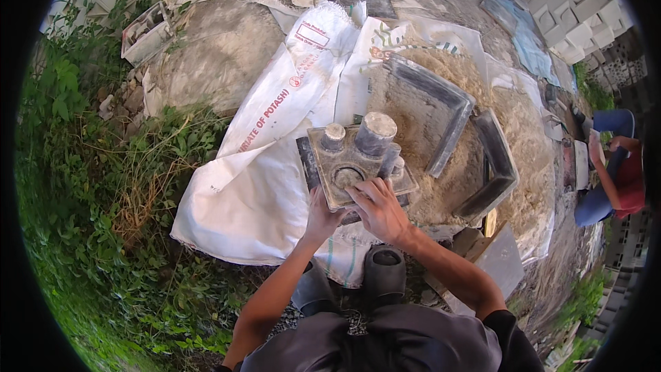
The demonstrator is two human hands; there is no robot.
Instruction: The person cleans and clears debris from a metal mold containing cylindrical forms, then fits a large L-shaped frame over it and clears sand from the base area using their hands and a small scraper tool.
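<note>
A square grey mould plate [318, 158] with upright posts on top lies in front of me, dusted with sand. A wide cylinder [375, 134] and a shorter one [334, 137] rise from its far half, and smaller posts [394, 160] stand at its right. In its near half is a round ring [348, 178]. My left hand [323, 219] is closed on the plate's near edge, its fingers partly hidden beneath. Beside it, my right hand [382, 213] grips the same edge, fingers bent over the top close to the ring.
Two dark L-shaped mould pieces [451, 114] [506, 165] rest on a sand heap [406, 120] to the right. White sacks [241, 200] lie beneath. Green plants [138, 234] grow at left. Another person [620, 165] sits far right, near stacked pale blocks [585, 7].
</note>
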